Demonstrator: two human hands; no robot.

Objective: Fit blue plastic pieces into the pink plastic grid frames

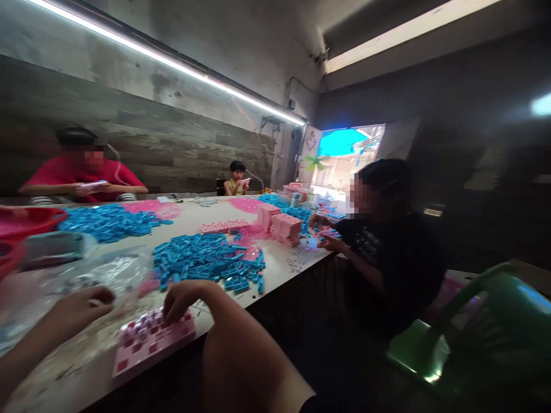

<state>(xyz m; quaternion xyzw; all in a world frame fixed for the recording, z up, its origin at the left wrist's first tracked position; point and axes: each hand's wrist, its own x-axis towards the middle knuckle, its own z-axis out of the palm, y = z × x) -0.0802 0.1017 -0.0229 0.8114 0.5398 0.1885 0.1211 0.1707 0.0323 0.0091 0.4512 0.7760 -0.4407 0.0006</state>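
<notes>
Head view: at the near edge of the table [278, 261] lies a pink board [148, 351] marked with darker squares, with small shiny pieces [142, 328] clustered on its far left part. The right hand [183, 299] is held over the board, its fingers bent down to the surface; whether a piece is pinched there cannot be told. The left hand [88, 307] is held beside the board, near a clear plastic bag [123, 267], its fingers loosely curled; whether anything small is held cannot be told. Just beyond the right hand, blue pieces [193, 258] are heaped. Farther along, pink blocks [286, 226] are stacked, and on the right an item [325, 234] is held by a person in black [387, 246]. A second blue heap [107, 222] is spread near a red basin [60, 217]. Across the table, another item is held by a person in red [129, 175].
</notes>
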